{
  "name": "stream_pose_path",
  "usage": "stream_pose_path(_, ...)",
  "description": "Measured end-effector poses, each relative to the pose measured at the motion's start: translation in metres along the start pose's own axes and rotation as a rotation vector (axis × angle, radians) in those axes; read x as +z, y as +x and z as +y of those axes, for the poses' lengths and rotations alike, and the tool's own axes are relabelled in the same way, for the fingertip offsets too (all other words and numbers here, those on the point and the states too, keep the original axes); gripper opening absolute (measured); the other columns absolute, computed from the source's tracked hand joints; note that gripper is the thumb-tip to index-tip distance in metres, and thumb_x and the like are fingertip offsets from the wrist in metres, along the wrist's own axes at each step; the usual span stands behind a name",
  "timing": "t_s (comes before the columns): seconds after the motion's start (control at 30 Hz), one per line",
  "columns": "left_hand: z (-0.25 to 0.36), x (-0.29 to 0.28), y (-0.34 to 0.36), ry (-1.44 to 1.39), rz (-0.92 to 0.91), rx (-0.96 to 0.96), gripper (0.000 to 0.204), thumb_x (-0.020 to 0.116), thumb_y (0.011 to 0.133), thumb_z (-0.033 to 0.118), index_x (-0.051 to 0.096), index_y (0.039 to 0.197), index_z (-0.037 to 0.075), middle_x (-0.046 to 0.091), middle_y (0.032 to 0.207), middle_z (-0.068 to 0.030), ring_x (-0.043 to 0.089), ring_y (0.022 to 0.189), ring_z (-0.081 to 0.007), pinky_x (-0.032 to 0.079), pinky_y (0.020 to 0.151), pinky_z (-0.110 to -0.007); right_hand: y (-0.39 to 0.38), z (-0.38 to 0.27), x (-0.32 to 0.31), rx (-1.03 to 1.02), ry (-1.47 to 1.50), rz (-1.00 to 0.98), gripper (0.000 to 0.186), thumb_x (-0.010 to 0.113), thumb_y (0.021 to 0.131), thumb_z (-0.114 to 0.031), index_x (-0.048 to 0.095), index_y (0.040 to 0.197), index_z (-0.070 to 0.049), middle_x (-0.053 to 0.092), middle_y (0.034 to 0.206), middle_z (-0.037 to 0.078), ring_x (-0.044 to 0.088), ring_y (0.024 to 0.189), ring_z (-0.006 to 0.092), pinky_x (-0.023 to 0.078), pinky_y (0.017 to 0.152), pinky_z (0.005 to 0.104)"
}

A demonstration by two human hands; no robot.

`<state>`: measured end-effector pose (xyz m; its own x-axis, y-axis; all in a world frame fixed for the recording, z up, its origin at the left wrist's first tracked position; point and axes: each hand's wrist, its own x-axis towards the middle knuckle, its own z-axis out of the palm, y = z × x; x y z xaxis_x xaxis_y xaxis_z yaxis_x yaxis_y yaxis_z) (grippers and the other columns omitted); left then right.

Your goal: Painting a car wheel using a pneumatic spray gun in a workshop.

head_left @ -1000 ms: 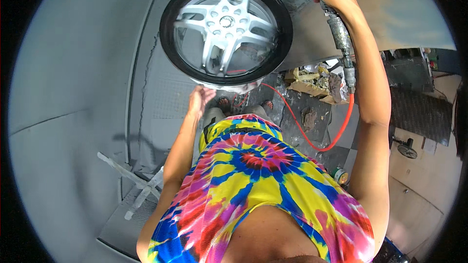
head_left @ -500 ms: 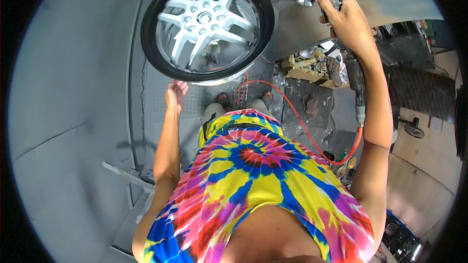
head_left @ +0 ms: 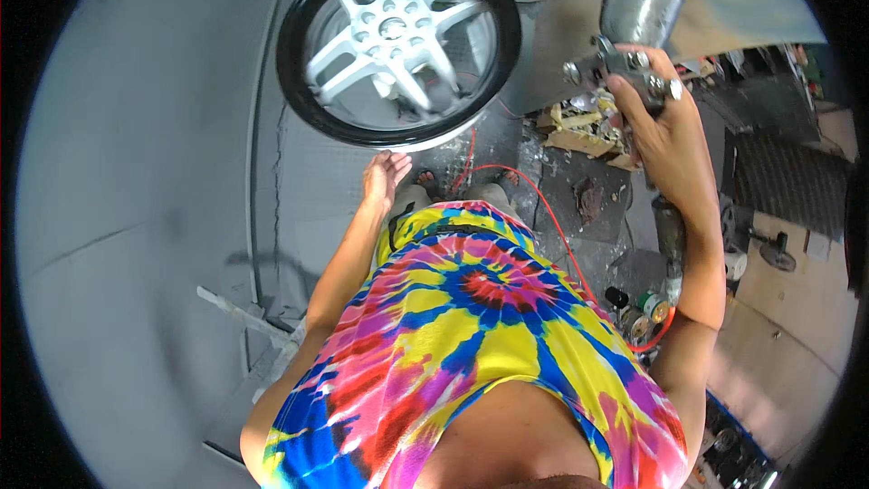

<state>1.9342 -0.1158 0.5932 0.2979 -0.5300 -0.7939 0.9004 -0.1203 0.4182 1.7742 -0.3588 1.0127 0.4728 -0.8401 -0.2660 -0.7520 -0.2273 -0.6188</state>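
Observation:
A wheel [head_left: 398,27] with pale spokes and a glossy black outer rim stands at top centre; some spokes are smeared by motion. Just beneath its lower edge my left hand [head_left: 387,177] has its fingers extended, holding nothing; whether a fingertip touches the rim I cannot tell. To the wheel's right, my right hand [head_left: 661,140] grips a metal spray gun [head_left: 608,68] with a silver cup [head_left: 638,4] on top. Below it a red hose [head_left: 552,217] runs from a dark fitting beside my forearm down across the floor.
Grey booth walls [head_left: 136,172] curve along the left. A pale crossbar stand [head_left: 235,308] is low at left. A cardboard box of scraps [head_left: 579,136] lies right of my feet. Round tins [head_left: 647,308] sit near my right elbow, and dark shelving [head_left: 760,91] is at far right.
My right hand and the spray gun have come lower, bringing the silver cup into fuller view. The spokes have turned. My left hand remains below the rim, shifted slightly.

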Motion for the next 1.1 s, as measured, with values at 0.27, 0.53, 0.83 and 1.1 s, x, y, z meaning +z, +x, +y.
stream_pose_path(0.27,0.002,-0.01,0.013,-0.125,0.087,0.091,0.022,0.054,0.098,0.022,0.054,0.106,0.001,0.064,0.108,-0.019,0.066,0.101,-0.0305,0.057,0.092,-0.045,-0.018,-0.028,0.016,-0.01,0.186,-0.134,0.027,0.063,0.098,-0.017,0.058,0.124,-0.011,0.062,0.082,-0.003,0.054,0.067,0.0022,0.037,0.049,0.0181)
stream_pose_path(0.53,-0.003,0.009,-0.004,-0.141,0.077,0.103,0.033,0.049,0.1,0.031,0.056,0.107,0.0,0.065,0.103,-0.0156,0.066,0.097,-0.026,0.057,0.091,-0.04,0.018,-0.047,0.06,-0.255,0.314,-0.307,0.028,0.064,0.098,-0.018,0.058,0.123,-0.007,0.063,0.078,-0.001,0.055,0.067,0.0038,0.043,0.055,0.0213)
stream_pose_path(0.83,-0.011,0.005,0.01,-0.2,0.107,0.138,0.032,0.049,0.101,0.028,0.056,0.107,-0.003,0.065,0.095,-0.0158,0.067,0.09,-0.0264,0.06,0.084,-0.04,0.066,-0.054,0.122,-0.437,0.298,-0.42,0.029,0.065,0.096,-0.024,0.058,0.116,-0.004,0.063,0.073,0.006,0.061,0.063,0.0111,0.046,0.056,0.0278)
stream_pose_path(1.1,0.025,-0.014,0.026,0.005,0.232,0.235,0.031,0.051,0.1,0.029,0.058,0.104,-0.001,0.067,0.095,-0.0124,0.067,0.084,-0.0225,0.06,0.078,-0.035,0.09,-0.07,0.147,-0.718,0.17,-0.212,0.031,0.065,0.094,-0.025,0.059,0.115,-0.003,0.065,0.07,0.013,0.064,0.059,0.0176,0.049,0.055,0.0324)
